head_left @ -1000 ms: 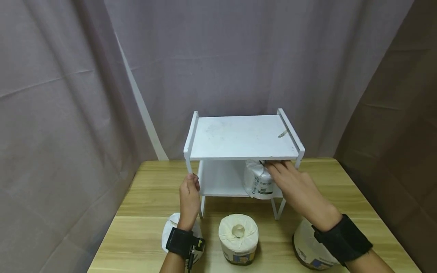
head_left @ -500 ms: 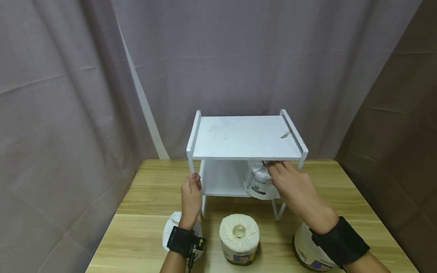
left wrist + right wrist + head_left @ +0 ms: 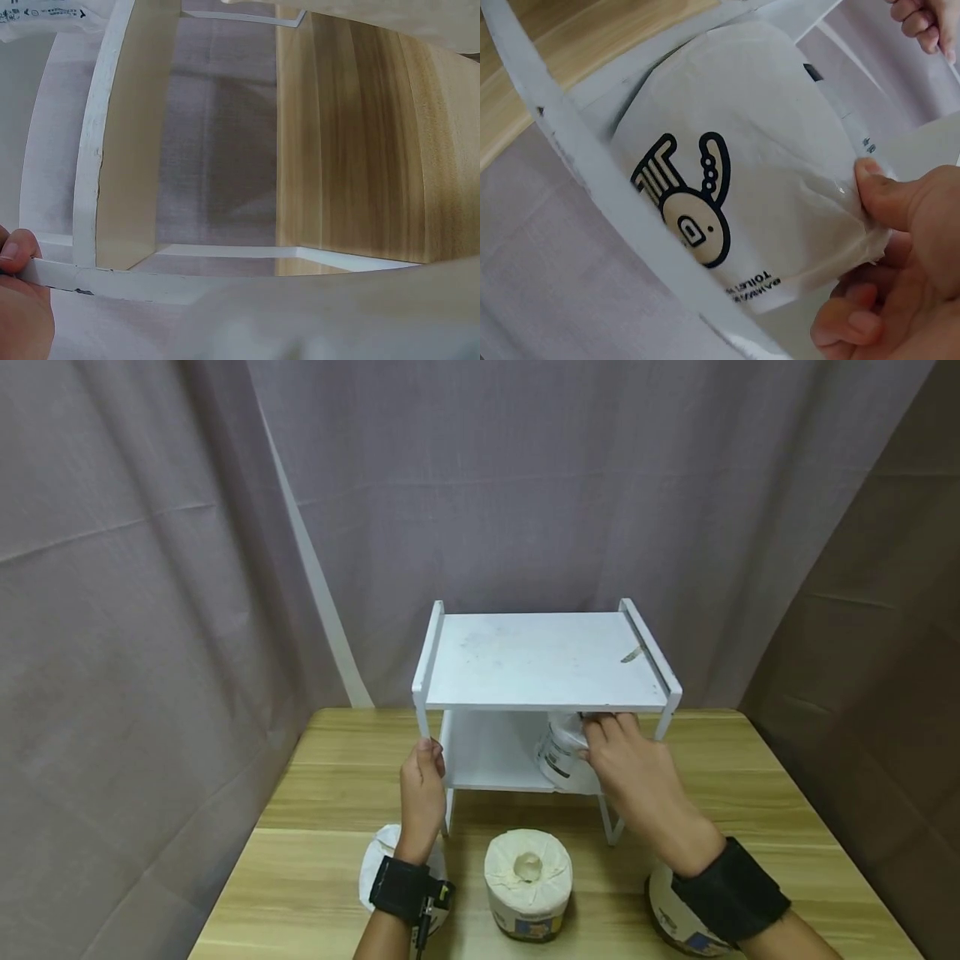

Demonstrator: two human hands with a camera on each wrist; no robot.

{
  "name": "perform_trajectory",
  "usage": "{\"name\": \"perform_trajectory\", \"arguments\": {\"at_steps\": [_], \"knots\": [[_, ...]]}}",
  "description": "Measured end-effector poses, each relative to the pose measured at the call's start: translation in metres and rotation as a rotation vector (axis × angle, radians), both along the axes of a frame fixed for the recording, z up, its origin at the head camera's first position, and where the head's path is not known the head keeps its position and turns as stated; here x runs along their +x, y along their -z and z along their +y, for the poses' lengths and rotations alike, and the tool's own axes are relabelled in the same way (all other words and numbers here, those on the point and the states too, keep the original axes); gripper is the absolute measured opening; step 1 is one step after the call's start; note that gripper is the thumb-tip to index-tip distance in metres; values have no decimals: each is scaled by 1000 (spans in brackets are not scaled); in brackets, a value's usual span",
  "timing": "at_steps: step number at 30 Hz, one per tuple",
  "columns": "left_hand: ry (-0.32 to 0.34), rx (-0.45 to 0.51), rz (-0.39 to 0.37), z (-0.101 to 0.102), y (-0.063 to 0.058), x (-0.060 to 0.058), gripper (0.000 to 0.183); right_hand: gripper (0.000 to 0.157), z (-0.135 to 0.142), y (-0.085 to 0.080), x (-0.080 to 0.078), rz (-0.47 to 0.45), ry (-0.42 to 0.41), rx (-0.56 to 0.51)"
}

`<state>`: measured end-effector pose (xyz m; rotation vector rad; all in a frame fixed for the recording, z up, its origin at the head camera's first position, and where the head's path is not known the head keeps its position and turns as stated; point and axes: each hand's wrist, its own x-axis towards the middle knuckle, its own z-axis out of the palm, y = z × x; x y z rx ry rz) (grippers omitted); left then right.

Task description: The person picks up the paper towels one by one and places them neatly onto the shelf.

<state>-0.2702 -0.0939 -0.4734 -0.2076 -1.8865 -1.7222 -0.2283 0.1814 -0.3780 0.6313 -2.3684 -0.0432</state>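
Note:
A white two-tier shelf rack (image 3: 540, 660) stands on the table. My left hand (image 3: 422, 789) grips its front left leg, thumb at the front; in the left wrist view, only part of that hand (image 3: 22, 292) shows at the lower left. On the right side of the lower tier sits a toilet roll (image 3: 557, 762) in white printed wrapping. My right hand (image 3: 637, 777) reaches under the top tier and pinches its wrapper. In the right wrist view, thumb and fingers (image 3: 889, 196) hold a crumpled edge of the toilet roll's wrapping (image 3: 780, 165), which bears a black cartoon print.
In front of the rack, a cream-wrapped toilet roll (image 3: 527, 881) stands upright at the middle of the wooden table (image 3: 300, 860). Another wrapped roll (image 3: 371, 872) is partly behind my left wrist, and a larger one (image 3: 678, 914) behind my right wrist. Grey curtains (image 3: 510, 485) hang behind.
The toilet roll on the lower tier has turned, its printed label shifting left. My right hand has moved slightly left with it. My left hand keeps its grip on the leg.

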Motion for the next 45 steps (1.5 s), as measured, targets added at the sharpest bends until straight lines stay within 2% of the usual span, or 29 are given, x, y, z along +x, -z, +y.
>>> {"name": "perform_trajectory", "arguments": {"at_steps": [7, 12, 15, 20, 26, 30, 33, 38, 45], "knots": [[-4, 13, -6, 1, -1, 2, 49, 37, -8, 4, -1, 14, 36, -46], [-9, 11, -3, 1, -1, 2, 51, 42, -5, 8, -3, 34, 0, -60], [-4, 3, 1, 0, -1, 1, 51, 48, 2, 6, -3, -9, -44, -117], [-8, -11, 0, -2, 0, 0, 50, 58, 18, -7, 1, -167, -85, -202], [-28, -22, 13, -7, -1, -3, 55, 51, 30, -21, 0, -302, -109, -138], [-21, -16, -5, -10, 0, -4, 53, 54, 32, -20, -4, -299, -142, -67], [-17, -1, -35, -13, 3, 1, 50, 57, 32, -14, -5, -274, -185, -31], [-18, -10, -41, -17, 9, 7, 47, 57, 32, -7, -4, -275, -235, -48], [-11, -12, -18, -17, 9, 6, 49, 50, 31, -12, -5, -297, -235, -50]]}}
